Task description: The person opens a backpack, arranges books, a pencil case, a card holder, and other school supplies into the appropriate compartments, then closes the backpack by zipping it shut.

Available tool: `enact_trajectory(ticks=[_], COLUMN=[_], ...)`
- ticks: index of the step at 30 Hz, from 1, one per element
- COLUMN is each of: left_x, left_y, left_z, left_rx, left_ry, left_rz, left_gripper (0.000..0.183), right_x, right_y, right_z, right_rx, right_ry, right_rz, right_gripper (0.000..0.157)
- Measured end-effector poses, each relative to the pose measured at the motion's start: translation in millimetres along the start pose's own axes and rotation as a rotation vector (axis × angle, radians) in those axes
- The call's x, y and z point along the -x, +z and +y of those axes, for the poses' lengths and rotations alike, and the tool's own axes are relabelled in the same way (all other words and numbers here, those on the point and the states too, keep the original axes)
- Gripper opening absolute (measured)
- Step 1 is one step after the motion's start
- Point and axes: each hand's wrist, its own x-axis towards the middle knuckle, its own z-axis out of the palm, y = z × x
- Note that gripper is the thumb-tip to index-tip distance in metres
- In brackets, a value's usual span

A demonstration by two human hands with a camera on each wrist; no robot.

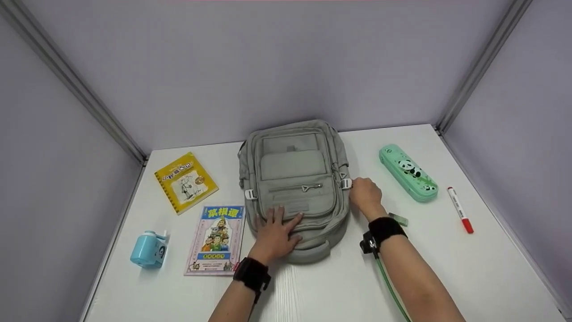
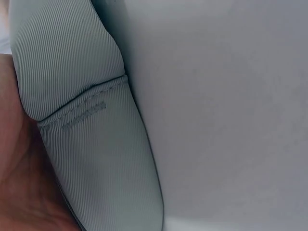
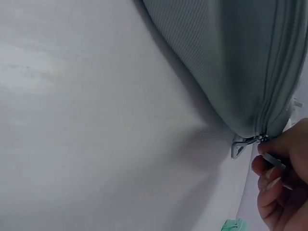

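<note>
Across the near part of the grey backpack [image 1: 292,163], your left hand [image 1: 273,239] lies with fingers spread; firm pressure there should stop sliding. At the backpack's right side, your right hand [image 1: 366,197] pinches a zip pull [image 3: 274,161]: best draw it steadily along the zip [image 3: 272,72], minding the second pull [image 3: 240,143] beside your fingers, which could snag. Left of the backpack stand a blue sharpener [image 1: 148,250] and, closer in, a pink book [image 1: 214,239]; to its right, a small green block [image 1: 398,219], partly hidden, might get knocked by your wrist, then a marker [image 1: 458,208]. Farther off are a yellow book [image 1: 187,183], left, and a panda pencil case [image 1: 407,172], right.
</note>
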Motion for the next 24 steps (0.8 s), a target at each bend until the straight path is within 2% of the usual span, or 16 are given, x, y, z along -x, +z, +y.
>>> enact_trajectory(ticks=[10, 18, 20, 24], left_x=[-0.6, -1.9, -1.9, -1.8], left_y=[1.0, 4.7, 5.1, 5.6], left_z=[1.4, -1.2, -1.3, -1.1], left_rx=[0.011, 0.013, 0.019, 0.025], left_ry=[-0.018, -0.007, -0.004, -0.006], left_rz=[-0.006, 0.004, 0.004, 0.000], left_gripper=[0.060, 0.061, 0.061, 0.061], right_x=[26.1, 46.3, 51.9, 65.1], right_y=[-17.5, -28.9, -29.7, -30.4], right_z=[-6.4, -9.0, -7.3, -3.3], right_rx=[0.100, 0.173, 0.167, 0.127], right_ry=[-0.062, -0.197, -0.238, -0.338], right_rz=[-0.110, -0.196, -0.224, -0.265], right_gripper=[0.019, 0.020, 0.022, 0.017])
